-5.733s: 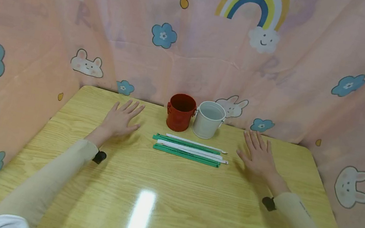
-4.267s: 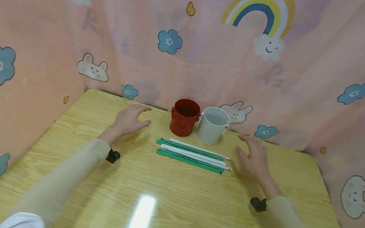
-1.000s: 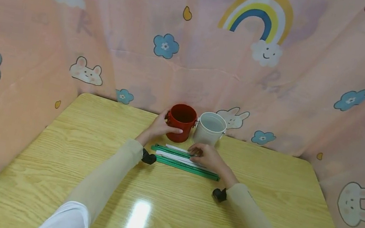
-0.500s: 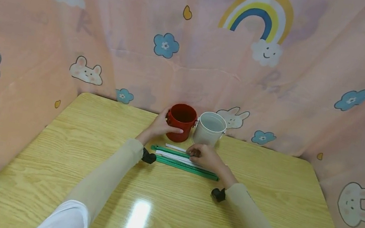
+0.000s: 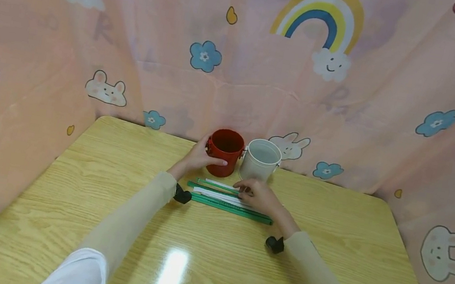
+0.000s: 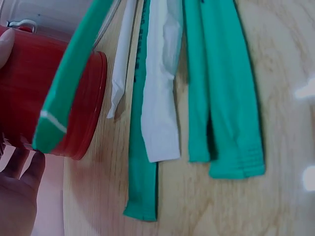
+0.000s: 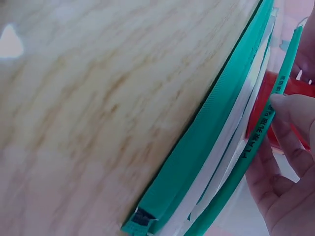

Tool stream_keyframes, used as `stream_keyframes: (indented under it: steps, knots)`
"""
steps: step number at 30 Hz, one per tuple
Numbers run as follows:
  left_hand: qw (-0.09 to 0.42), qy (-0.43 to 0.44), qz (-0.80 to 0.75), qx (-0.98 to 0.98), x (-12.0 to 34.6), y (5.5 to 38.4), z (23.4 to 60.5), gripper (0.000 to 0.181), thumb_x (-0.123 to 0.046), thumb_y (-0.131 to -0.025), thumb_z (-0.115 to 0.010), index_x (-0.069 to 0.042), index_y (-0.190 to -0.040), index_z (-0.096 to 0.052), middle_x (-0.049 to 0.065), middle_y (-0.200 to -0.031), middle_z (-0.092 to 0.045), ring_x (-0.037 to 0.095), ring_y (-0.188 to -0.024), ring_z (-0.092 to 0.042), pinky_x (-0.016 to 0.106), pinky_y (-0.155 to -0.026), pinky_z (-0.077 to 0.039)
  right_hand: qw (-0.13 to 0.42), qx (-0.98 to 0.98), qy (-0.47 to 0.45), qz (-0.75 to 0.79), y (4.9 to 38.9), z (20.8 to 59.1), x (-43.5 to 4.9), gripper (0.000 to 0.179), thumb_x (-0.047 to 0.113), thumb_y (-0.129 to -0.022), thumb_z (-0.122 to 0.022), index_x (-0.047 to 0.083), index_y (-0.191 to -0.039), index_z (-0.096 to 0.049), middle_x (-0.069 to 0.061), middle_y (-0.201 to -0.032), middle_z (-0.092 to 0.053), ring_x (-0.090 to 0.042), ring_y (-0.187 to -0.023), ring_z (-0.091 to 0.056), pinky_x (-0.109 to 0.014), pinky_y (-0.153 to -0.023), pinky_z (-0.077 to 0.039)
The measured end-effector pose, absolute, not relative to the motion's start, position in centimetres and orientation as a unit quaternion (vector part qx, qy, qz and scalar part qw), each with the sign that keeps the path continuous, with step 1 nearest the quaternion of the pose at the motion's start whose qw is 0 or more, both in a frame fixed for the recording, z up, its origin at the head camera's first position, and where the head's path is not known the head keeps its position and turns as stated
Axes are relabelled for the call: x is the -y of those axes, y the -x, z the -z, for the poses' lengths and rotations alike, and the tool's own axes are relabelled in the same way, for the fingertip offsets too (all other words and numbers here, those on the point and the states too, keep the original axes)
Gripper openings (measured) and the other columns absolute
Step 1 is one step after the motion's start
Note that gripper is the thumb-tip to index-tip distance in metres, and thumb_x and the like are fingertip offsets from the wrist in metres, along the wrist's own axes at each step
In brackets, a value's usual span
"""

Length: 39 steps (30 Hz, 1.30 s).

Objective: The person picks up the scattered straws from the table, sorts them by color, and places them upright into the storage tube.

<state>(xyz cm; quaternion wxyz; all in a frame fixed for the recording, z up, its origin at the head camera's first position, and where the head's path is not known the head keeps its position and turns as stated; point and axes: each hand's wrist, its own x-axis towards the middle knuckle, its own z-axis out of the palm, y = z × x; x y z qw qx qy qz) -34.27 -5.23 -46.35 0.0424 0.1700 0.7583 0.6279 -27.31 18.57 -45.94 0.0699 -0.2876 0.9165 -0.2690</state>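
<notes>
My left hand [image 5: 198, 157] grips the small red bucket [image 5: 229, 166] from its left side, thumb across the front. Beside it on the right stands a white bucket [image 5: 255, 169]. My right hand [image 5: 261, 198] pinches a green wrapped straw [image 7: 246, 155] with dark printing, between thumb and fingers. In the left wrist view the raised end of this green straw crosses in front of the red bucket. Below both buckets lie several more wrapped straws, green [image 6: 234, 108] and white [image 6: 161, 108], roughly parallel. My right hand covers part of the row in the head view.
The wooden table [image 5: 105, 237] reaches back to a pink patterned curtain [image 5: 162, 17] close behind the buckets. A bright light reflection [image 5: 169, 277] shows on the tabletop. Each wrist bears a black device [image 5: 275, 244].
Both hands came inward from the sides; the left took hold of the red bucket. Over the last half second, the right hand has raised a green straw from the row.
</notes>
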Motion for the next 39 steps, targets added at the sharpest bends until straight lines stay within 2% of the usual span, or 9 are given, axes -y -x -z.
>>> stream_keyframes:
  steps: [7, 15, 23, 32, 39]
  knots:
    - [0.04, -0.181, -0.623, -0.76, 5.2, 34.5, 46.4, 0.085, -0.009, -0.076, -0.08, -0.015, -0.145, -0.031, 0.005, -0.144, -0.044, 0.023, -0.132, -0.041, 0.043, -0.113, -0.036, 0.071, -0.916, 0.287, 0.27, 26.9, 45.9, -19.0, 0.021, 0.006, -0.091, -0.062, 0.008, -0.109, -0.071, -0.002, -0.094, -0.067, -0.014, -0.085, -0.055, -0.026, -0.077, -0.052]
    - [0.043, -0.178, -0.611, -0.77, 5.2, 34.4, 46.2, 0.087, -0.012, -0.077, -0.08, -0.016, -0.146, -0.028, 0.004, -0.145, -0.043, 0.022, -0.133, -0.04, 0.043, -0.113, -0.036, 0.079, -0.918, 0.262, 0.287, 26.3, 45.6, -19.9, 0.021, 0.009, -0.094, -0.06, 0.01, -0.112, -0.069, -0.003, -0.103, -0.067, -0.015, -0.087, -0.055, -0.027, -0.077, -0.05]
    - [0.048, -0.18, -0.611, -0.769, 5.4, 34.2, 45.9, 0.085, -0.011, -0.078, -0.079, -0.013, -0.146, -0.028, 0.007, -0.145, -0.043, 0.025, -0.132, -0.041, 0.044, -0.112, -0.037, 0.081, -0.911, 0.239, 0.326, 25.8, 44.9, -20.4, 0.022, 0.01, -0.094, -0.058, 0.01, -0.113, -0.068, -0.005, -0.103, -0.068, -0.018, -0.089, -0.055, -0.029, -0.08, -0.05]
    - [0.04, -0.166, -0.608, -0.775, 5.3, 34.4, 46.4, 0.086, -0.014, -0.077, -0.08, -0.013, -0.146, -0.029, 0.006, -0.145, -0.043, 0.025, -0.131, -0.041, 0.044, -0.11, -0.039, 0.057, -0.897, 0.23, 0.374, 25.3, 44.0, -20.6, 0.022, 0.01, -0.095, -0.058, 0.006, -0.114, -0.067, -0.009, -0.106, -0.067, -0.019, -0.09, -0.057, -0.031, -0.08, -0.051]
    - [0.027, -0.174, -0.606, -0.776, 5.3, 34.5, 46.5, 0.086, -0.009, -0.077, -0.08, -0.013, -0.147, -0.029, 0.007, -0.144, -0.044, 0.026, -0.129, -0.043, 0.045, -0.107, -0.042, 0.01, -0.885, 0.226, 0.408, 25.3, 43.0, -20.3, 0.021, 0.006, -0.094, -0.059, 0.001, -0.112, -0.066, -0.016, -0.102, -0.068, -0.021, -0.09, -0.06, -0.036, -0.081, -0.052]
